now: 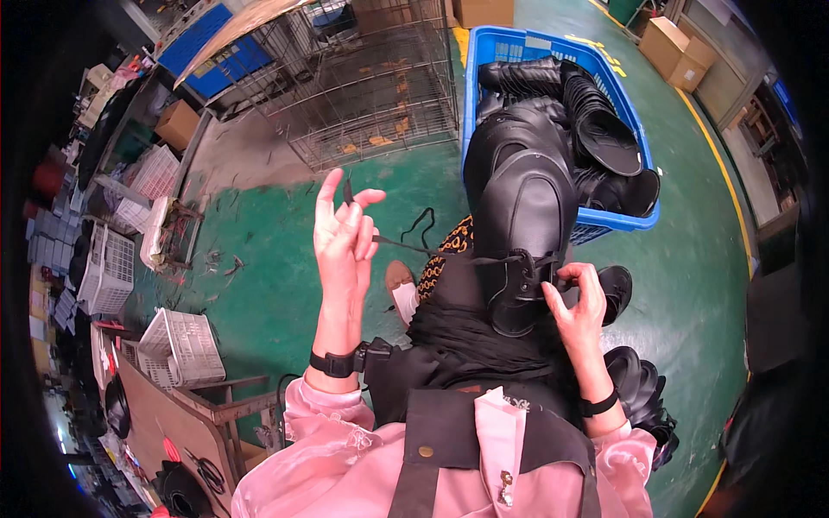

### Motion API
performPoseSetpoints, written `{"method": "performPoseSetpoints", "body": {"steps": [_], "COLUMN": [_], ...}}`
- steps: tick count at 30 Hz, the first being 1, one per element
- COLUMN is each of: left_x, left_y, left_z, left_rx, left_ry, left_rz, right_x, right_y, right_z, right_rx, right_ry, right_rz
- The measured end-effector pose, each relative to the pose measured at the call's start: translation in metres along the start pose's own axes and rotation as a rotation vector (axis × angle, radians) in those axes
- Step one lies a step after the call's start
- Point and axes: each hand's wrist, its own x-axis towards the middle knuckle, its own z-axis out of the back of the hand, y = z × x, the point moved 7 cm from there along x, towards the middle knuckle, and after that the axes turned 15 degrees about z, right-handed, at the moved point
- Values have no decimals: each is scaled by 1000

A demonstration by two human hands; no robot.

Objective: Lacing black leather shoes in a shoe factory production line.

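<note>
Across my lap lies a black leather shoe upper (528, 216), one of several nested together, its laced opening toward me. A thin black shoelace (401, 246) runs left from its eyelets to my left hand (345, 233), which is raised with the lace pinched in curled fingers. Between the upper fingers of that hand shows a small dark tip; what it belongs to is hidden. My right hand (583, 298) is closed at the right side of the lacing, thumb and forefinger pinching the upper's eyelet edge.
A blue plastic basket (652, 216) full of stacked black uppers stands just ahead on the green floor. More black uppers (639, 380) lie by my right side. Ahead left is a wire cage (371, 112). Scissors (207, 475) rest on a bench at lower left, near a white crate (186, 345).
</note>
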Motion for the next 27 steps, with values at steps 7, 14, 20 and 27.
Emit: {"method": "performPoseSetpoints", "body": {"steps": [7,14,20,27], "left_x": [-4,-26,-41,-51], "left_y": [37,77,89,92], "left_z": [-49,-123,-166,-177], "left_rx": [168,638,1061,1201], "left_ry": [106,236,385,337], "left_rz": [115,142,-352,-596], "right_x": [0,-6,-23,-33], "right_y": [-4,-21,-42,-51], "right_z": [4,-3,-6,-13], "right_rx": [117,249,459,532], "right_ry": [-112,-140,-165,-209], "right_rz": [-4,-128,-360,-394]}}
